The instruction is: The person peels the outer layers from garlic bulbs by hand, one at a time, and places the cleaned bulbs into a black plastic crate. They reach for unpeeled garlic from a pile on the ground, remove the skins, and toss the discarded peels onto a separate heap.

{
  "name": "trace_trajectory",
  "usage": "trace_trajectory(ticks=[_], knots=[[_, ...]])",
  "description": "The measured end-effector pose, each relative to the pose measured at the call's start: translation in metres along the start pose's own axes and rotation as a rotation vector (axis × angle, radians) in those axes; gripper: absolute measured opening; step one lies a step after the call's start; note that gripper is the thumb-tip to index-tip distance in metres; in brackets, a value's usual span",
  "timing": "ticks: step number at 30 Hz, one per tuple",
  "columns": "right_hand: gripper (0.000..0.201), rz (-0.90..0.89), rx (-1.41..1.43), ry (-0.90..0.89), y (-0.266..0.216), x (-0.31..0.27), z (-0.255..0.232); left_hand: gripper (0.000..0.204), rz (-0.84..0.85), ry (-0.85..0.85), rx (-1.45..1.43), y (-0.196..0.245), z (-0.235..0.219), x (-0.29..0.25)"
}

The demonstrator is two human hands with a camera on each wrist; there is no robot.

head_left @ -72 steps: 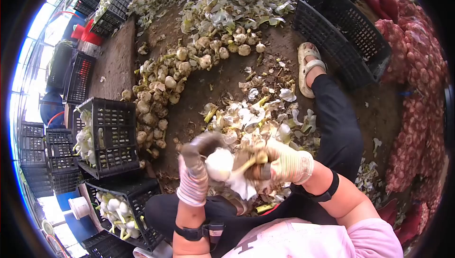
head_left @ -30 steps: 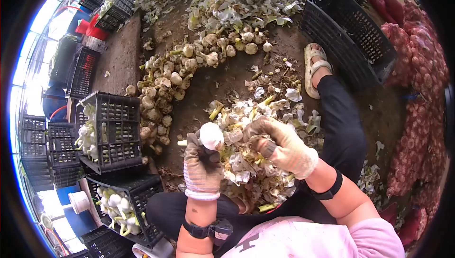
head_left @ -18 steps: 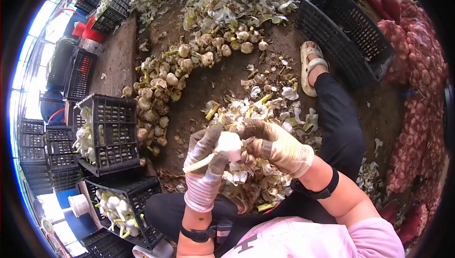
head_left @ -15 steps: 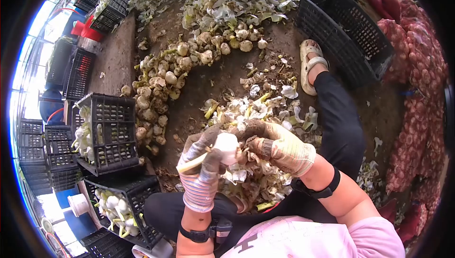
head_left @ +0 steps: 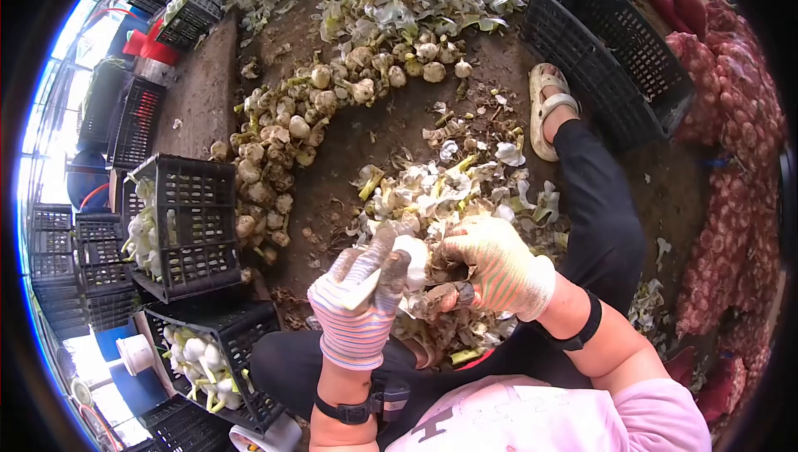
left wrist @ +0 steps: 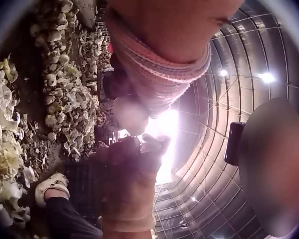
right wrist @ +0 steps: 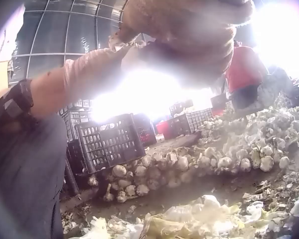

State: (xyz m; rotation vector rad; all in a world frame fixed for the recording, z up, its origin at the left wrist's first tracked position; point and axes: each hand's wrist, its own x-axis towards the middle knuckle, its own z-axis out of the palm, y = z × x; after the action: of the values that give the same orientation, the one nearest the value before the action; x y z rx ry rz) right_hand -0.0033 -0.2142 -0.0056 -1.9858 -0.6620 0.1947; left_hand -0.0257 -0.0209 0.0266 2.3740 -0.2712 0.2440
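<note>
In the head view, my gloved left hand (head_left: 357, 302) grips a white garlic bulb (head_left: 414, 261), its pale cut stem (head_left: 359, 292) lying across the fingers toward the lower left. At the bulb's other side, my gloved right hand (head_left: 503, 271) curls thumb and fingers onto its root end, with brownish bits between them. A dark band wraps a right-hand digit. The right wrist view shows the right hand (right wrist: 184, 37) large and blurred against the left glove (right wrist: 87, 69). Below the hands lies a heap of peeled garlic skins (head_left: 432, 190).
A curved row of unpeeled garlic bulbs (head_left: 270, 161) lies beyond. Black crates of clean garlic (head_left: 195, 228) stand at left; another black crate (head_left: 603, 53) is at upper right, near red net sacks (head_left: 731, 120). A skin pile (head_left: 407, 3) lies behind. A person in red (right wrist: 244, 69) stands farther off.
The right hand, blurred beside the bulb at first, moved apart about a second ago, then returned to its root end. The left hand has turned the bulb, swinging its stem around.
</note>
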Motion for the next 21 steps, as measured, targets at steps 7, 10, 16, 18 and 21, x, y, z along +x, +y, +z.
trace_trajectory(ticks=[7,10,16,18,21], knots=[[0.029,0.044,-0.007,-0.185,0.006,-0.001,-0.006,0.025,0.163,-0.027,0.116,-0.001,0.004,0.001],[0.023,-0.062,-0.035,-0.149,0.015,0.000,-0.005,0.025,0.136,-0.035,0.061,-0.005,0.004,-0.001],[0.029,0.377,0.770,0.111,0.015,-0.001,-0.017,0.053,-0.369,0.149,-0.756,-0.011,0.004,-0.009],[0.042,0.263,1.065,0.244,0.015,0.006,-0.001,0.055,-0.371,0.179,-0.772,-0.016,0.008,-0.011],[0.045,0.310,1.201,0.180,0.002,0.005,0.005,0.058,-0.384,0.194,-0.797,-0.016,0.011,-0.010]])
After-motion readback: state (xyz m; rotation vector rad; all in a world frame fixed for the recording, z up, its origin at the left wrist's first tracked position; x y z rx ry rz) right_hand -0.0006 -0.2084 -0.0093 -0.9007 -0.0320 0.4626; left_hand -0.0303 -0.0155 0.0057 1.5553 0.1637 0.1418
